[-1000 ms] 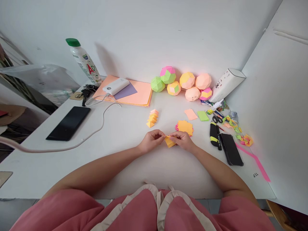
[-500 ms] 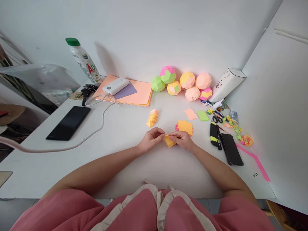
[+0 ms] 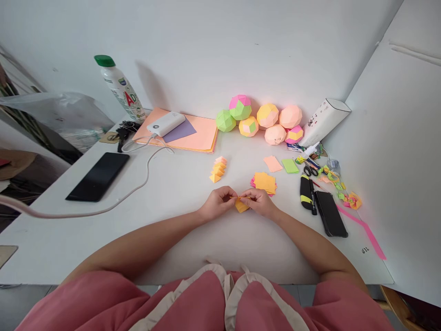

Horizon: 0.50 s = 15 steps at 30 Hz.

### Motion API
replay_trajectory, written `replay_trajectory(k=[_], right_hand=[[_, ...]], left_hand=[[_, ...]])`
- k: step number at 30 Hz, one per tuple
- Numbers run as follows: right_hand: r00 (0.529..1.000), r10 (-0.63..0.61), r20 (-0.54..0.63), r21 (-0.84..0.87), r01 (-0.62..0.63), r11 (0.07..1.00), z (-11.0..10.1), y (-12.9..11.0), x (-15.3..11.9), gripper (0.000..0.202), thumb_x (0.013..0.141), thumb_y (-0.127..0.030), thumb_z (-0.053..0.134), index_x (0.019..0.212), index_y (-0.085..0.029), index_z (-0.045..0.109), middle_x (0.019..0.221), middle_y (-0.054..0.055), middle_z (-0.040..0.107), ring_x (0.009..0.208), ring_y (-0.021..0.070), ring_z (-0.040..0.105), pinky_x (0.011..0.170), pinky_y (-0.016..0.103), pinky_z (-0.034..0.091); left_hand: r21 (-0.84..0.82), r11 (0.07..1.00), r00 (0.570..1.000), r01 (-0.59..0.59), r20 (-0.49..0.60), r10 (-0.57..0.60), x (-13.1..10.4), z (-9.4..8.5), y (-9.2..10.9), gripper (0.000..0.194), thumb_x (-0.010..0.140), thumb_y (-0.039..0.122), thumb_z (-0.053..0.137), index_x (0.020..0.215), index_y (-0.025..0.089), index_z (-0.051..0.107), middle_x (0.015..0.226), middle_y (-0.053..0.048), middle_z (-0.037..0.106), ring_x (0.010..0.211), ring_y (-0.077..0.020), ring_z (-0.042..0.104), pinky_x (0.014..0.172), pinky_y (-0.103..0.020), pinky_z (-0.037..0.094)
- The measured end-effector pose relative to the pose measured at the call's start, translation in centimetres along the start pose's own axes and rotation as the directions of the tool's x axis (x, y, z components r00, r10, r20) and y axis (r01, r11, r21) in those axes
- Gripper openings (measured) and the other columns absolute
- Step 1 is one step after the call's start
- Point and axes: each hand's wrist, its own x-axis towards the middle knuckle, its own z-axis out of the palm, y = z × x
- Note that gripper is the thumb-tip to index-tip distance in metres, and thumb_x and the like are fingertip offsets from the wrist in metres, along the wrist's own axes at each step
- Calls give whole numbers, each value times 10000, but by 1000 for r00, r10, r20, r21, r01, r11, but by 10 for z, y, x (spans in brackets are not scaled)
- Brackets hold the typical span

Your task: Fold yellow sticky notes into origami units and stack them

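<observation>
Between my two hands is a small orange-yellow piece of paper (image 3: 242, 206), partly folded and held just over the table. My left hand (image 3: 219, 202) pinches its upper left edge between thumb and fingers. On the other side my right hand (image 3: 259, 201) grips the upper right part, and the fingers hide some of the paper. Just beyond my right hand lies a stack of orange paper squares (image 3: 264, 182) with pink sheets showing beneath. A row of folded orange and peach paper pieces (image 3: 218, 169) sits beyond my left hand.
Paper balls (image 3: 267, 115) line the wall. Peach (image 3: 273, 163) and green squares (image 3: 290, 166) lie beyond the stack. On the right are scissors (image 3: 310, 170), a cutter (image 3: 306, 191) and a black phone (image 3: 330, 214). Leftward are a power bank (image 3: 167, 123), its cable and a tablet (image 3: 98, 177).
Both hands have shifted slightly, and their fingertips have come closer together along the paper's top edge. Less of the paper shows now. Other things on the table stay put.
</observation>
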Motion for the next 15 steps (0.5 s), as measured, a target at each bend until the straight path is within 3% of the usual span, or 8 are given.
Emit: replay_trajectory(k=[7,15], right_hand=[[1000,22,-15,14,-22,1000,-1,0,0,271,713,-421,656,803,-166,636,695,17,627,621,134,608,541,254,520],[999,-53,-2,-51,53,997,1,0,0,215,748,-379,622,777,-167,636,724,16,602,622,117,566,535,241,490]], left_hand=[[-98,995,999,-13,36,16,-1,-2,2,120,763,281,530,763,161,537,773,-19,556,685,-115,519,636,-246,439],[-3,1000,999,12,30,-11,0,1,2,136,757,292,546,718,163,533,721,-4,526,634,-106,477,572,-227,393]])
